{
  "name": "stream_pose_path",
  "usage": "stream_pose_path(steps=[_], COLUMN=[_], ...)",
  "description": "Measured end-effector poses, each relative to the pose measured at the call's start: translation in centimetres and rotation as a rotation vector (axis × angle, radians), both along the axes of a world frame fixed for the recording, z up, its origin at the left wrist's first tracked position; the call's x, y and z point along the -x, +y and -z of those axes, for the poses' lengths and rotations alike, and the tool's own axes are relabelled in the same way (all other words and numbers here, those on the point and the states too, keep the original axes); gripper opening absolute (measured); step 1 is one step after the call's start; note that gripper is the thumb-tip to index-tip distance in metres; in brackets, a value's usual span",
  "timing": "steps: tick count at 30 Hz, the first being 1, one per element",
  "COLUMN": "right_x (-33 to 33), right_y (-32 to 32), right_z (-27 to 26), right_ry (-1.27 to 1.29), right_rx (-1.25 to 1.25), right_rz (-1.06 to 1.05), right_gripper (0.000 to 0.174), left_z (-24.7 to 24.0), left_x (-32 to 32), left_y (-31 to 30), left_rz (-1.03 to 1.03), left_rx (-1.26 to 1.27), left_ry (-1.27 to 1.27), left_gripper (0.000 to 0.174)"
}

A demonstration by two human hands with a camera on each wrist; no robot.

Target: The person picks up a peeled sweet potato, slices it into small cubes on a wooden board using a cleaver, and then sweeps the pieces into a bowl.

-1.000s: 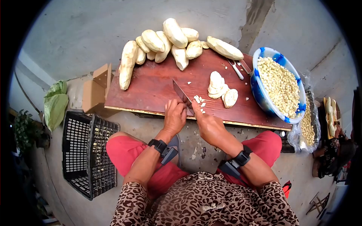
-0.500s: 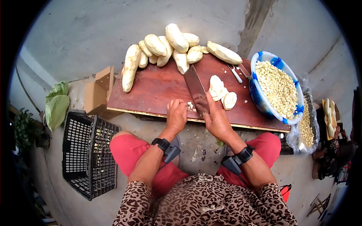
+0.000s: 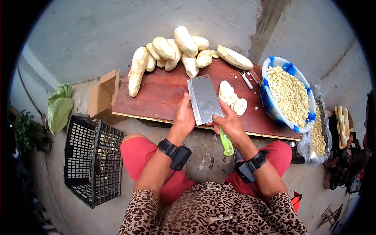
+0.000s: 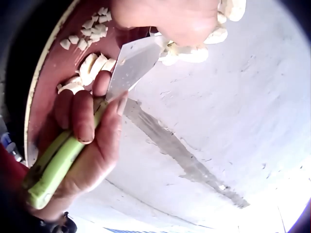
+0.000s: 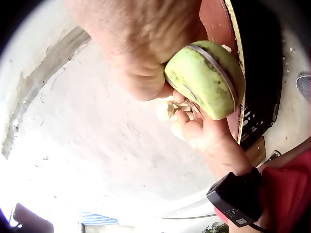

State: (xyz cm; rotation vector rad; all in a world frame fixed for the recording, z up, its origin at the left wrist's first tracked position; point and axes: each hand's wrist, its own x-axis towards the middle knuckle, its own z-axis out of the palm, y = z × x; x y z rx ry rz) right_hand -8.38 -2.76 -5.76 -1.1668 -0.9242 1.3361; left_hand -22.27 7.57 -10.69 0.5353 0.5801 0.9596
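Note:
A kitchen cleaver [image 3: 205, 98] is held up over the front of the reddish-brown board [image 3: 156, 94], its broad blade face toward the head camera. My right hand [image 3: 231, 125] grips its green handle [image 4: 60, 165], thumb on the blade's base. My left hand [image 3: 183, 117] is at the blade's left edge, fingers extended and partly hidden behind it. Small white diced pieces [image 4: 92, 29] lie on the board, blocked from the head view by blade and hand. To the right of the cleaver are pale round slices [image 3: 227, 94] of a peeled tuber.
Several whole peeled tubers [image 3: 164, 49] line the board's back edge. A blue-and-white basin [image 3: 266, 92] full of diced pieces stands at the right, near a white-handled peeler [image 3: 247, 81]. Black crates [image 3: 105, 164] and a cardboard box [image 3: 100, 96] sit at left. Another person [image 3: 344, 164] is at far right.
The cleaver came up off the board's front edge and turned its flat face upward. My left hand moved from beside the diced pieces to the blade's edge.

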Motion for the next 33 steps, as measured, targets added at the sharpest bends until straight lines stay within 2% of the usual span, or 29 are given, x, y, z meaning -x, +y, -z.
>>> stream_pose_path(steps=[2,8,11,14,17,20,21,24,28,31,33], right_x=[0.0,-0.4,-1.1,-2.4,-3.0,-3.0,-2.8,-2.1,-0.9,-0.2,0.1], right_y=[0.0,0.3,0.5,0.2,-1.0,-3.4,-4.2,-7.6,-11.4,-12.9,-13.1], right_z=[0.2,0.7,1.0,0.7,1.0,1.5,2.1,3.5,4.0,5.4,6.1], right_ry=[0.015,-0.039,-0.034,-0.12,-0.193,-0.264,-0.276,-0.312,-0.349,-0.359,-0.316], right_rx=[0.026,0.009,-0.006,0.016,-0.04,-0.06,-0.061,0.006,0.073,0.088,0.087], right_rz=[0.001,0.044,0.083,0.134,0.207,0.241,0.259,0.27,0.252,0.256,0.259], right_gripper=[0.06,0.061,0.063,0.067,0.072,0.073,0.073,0.074,0.073,0.072,0.072], left_z=[-1.5,-0.6,0.1,2.8,2.1,2.3,3.1,4.0,3.4,4.1,4.7], left_x=[-0.1,0.1,0.0,0.3,0.0,-0.9,-1.0,-1.0,-1.0,-0.9,-1.0], left_y=[-0.6,0.0,0.4,1.7,1.4,1.1,1.1,0.7,0.4,1.3,2.0], left_rz=[0.047,0.131,0.149,0.114,-0.03,-0.081,-0.089,-0.06,-0.129,-0.318,-0.343], left_rx=[0.065,0.116,0.175,0.167,-0.045,-0.334,-0.488,-0.899,-1.096,-1.316,-1.321], left_ry=[-0.038,-0.07,-0.113,-0.086,0.082,0.493,0.642,0.862,0.938,1.054,1.151], left_gripper=[0.046,0.045,0.038,0.03,0.024,0.024,0.027,0.029,0.03,0.034,0.038])
